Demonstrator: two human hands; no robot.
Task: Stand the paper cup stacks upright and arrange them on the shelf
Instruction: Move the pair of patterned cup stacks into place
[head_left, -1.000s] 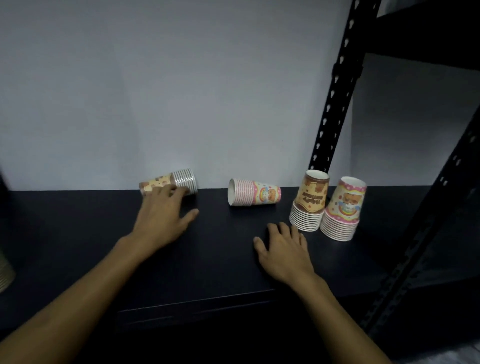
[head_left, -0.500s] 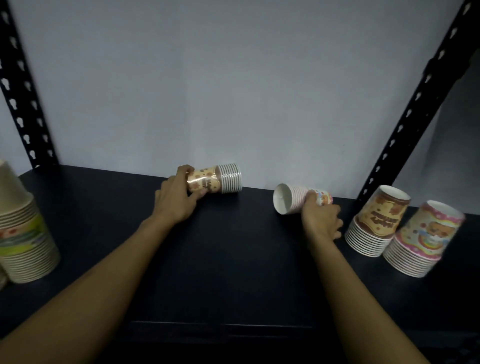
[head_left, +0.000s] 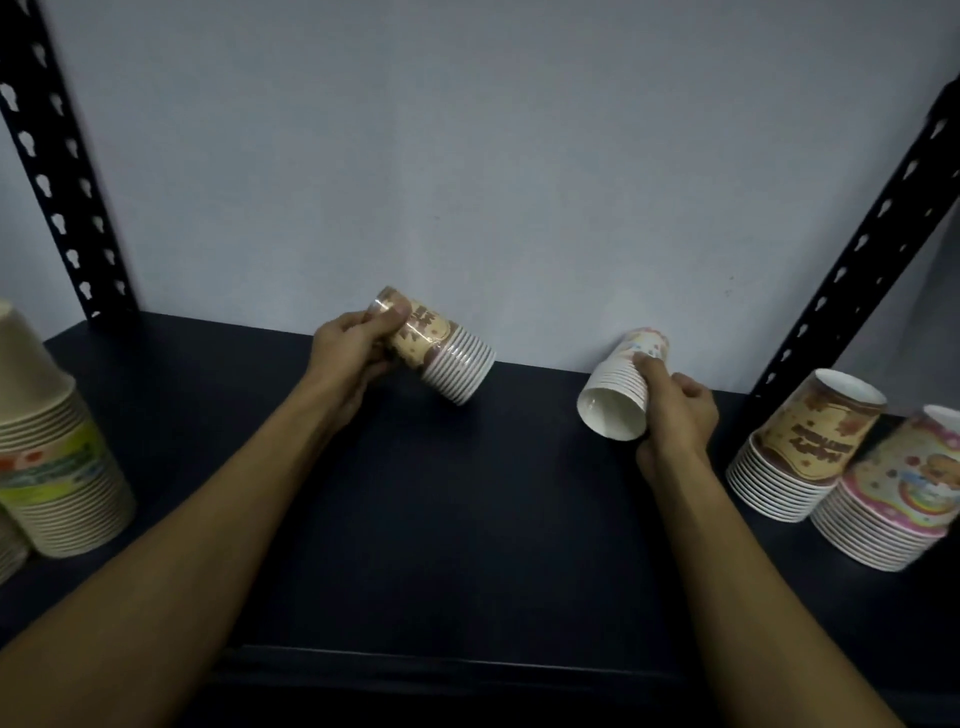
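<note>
Our left hand (head_left: 345, 351) grips the brown stack (head_left: 434, 353) at 11 o'clock on the shelf (head_left: 467, 519); our right hand (head_left: 675, 415) clasps the pink stack (head_left: 623, 387) at 1 o'clock. We hold both tilted, fingers wrapped round, probably to tip them rim-down like the stacks at 3 o'clock (head_left: 800, 447).

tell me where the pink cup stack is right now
In the head view, right of centre: the right hand holds the pink cup stack tilted near the back wall, left of two standing stacks.
</note>
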